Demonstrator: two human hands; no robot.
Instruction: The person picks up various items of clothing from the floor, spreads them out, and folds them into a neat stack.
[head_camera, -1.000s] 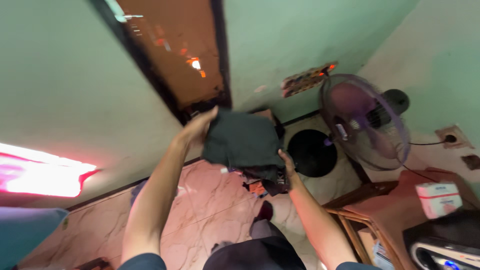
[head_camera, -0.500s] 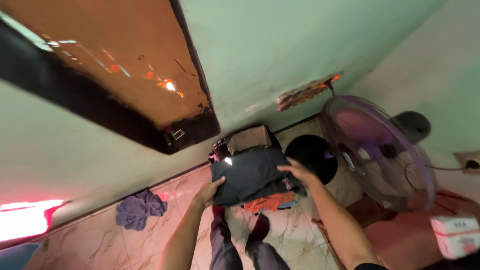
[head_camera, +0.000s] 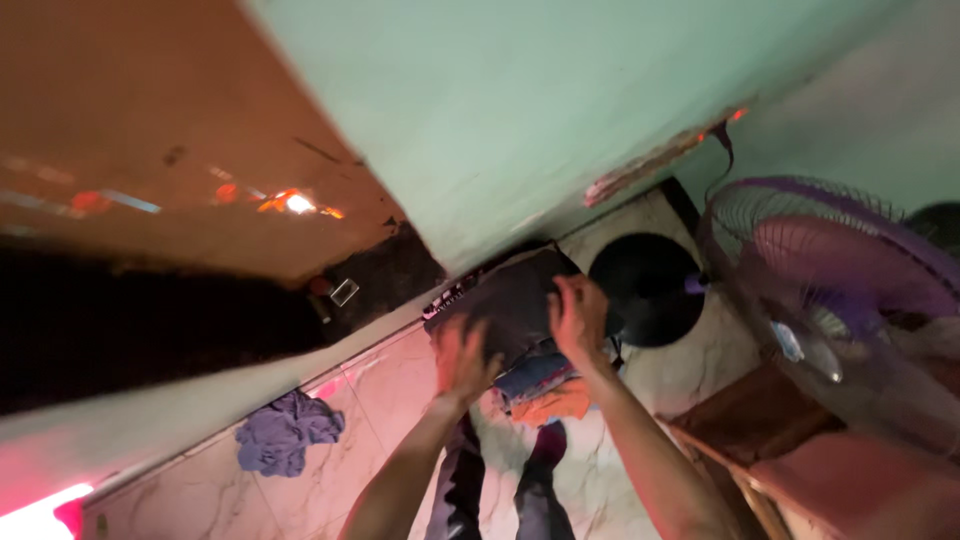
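A folded dark garment (head_camera: 510, 295) lies on top of a pile of folded clothes (head_camera: 545, 385) on the floor by the green wall. My left hand (head_camera: 462, 358) rests flat on its near left side, blurred by motion. My right hand (head_camera: 578, 315) presses on its right part, fingers spread over the cloth. Blue and orange folded pieces show under the dark one. My legs in dark trousers (head_camera: 500, 485) stretch out below the pile.
A purple standing fan (head_camera: 830, 290) with a round black base (head_camera: 648, 290) stands at the right. A crumpled blue cloth (head_camera: 288, 432) lies on the marble floor at the left. A brown wooden door (head_camera: 150, 200) fills the upper left. Wooden furniture (head_camera: 800, 460) sits lower right.
The dark garment went from held up in the air down onto the pile by the wall. Both hands followed it and now lie on top of it. The view tilted closer.
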